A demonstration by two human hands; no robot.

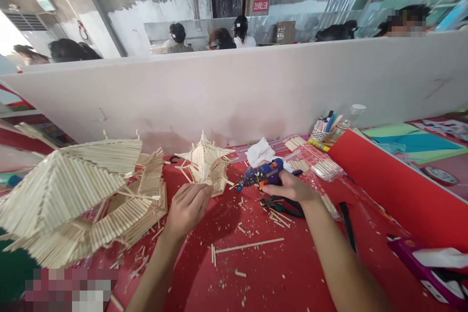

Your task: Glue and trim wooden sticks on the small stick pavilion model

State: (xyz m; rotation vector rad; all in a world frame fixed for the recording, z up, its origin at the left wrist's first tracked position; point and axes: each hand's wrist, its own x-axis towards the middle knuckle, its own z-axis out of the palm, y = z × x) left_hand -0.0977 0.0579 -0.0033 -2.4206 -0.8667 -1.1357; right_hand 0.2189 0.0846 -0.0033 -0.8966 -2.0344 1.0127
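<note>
My right hand [288, 186] is wrapped round a blue hot glue gun [263, 174], its dark nozzle spotted with residue and pointing left. Just left of that nozzle stands a small pavilion model [204, 156] of pale wooden sticks. At its front left edge is my left hand [190, 204], with fingers curled against the model; the fingertips are partly hidden. A much larger stick pavilion [87, 170] with a pitched roof fills the left side. Green-handled pliers [281, 204] lie under my right hand among loose cut sticks.
Stick scraps litter the red tabletop [204, 278]. Behind rises a white partition [219, 87]. To the right are bagged sticks [325, 168], a pen cup [321, 129], a red board [395, 180], a black strip-shaped tool [348, 226] and a purple tissue pack [424, 263]. People sit beyond the partition.
</note>
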